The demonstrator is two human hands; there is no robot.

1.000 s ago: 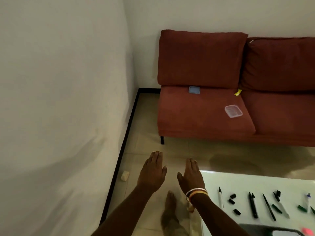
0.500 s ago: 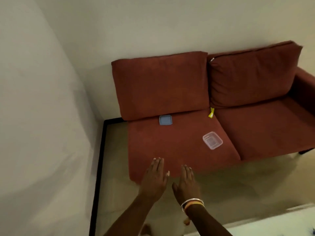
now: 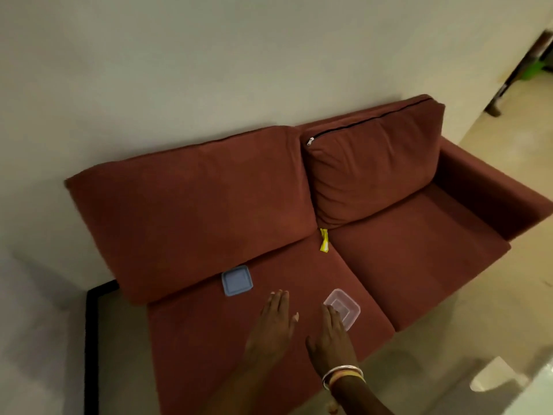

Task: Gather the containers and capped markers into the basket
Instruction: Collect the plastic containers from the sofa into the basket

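Observation:
A clear plastic container (image 3: 345, 307) lies on the left seat cushion of a red sofa (image 3: 419, 256). Its blue lid (image 3: 236, 280) lies farther left, at the foot of the back cushion. My right hand (image 3: 330, 336) hovers flat with straight fingers, its fingertips over the container's near left edge. My left hand (image 3: 273, 327) is stretched out flat over the cushion between lid and container, holding nothing. No markers and no basket are in view.
A yellow wrapper (image 3: 324, 240) sits in the gap between the two seat cushions. The sofa stands against a pale wall, with tiled floor in front. A white table corner (image 3: 535, 393) shows at the bottom right.
The view has swung right and closer to the sofa. Both hands have advanced from over the floor to above the left seat cushion, the right one reaching the container.

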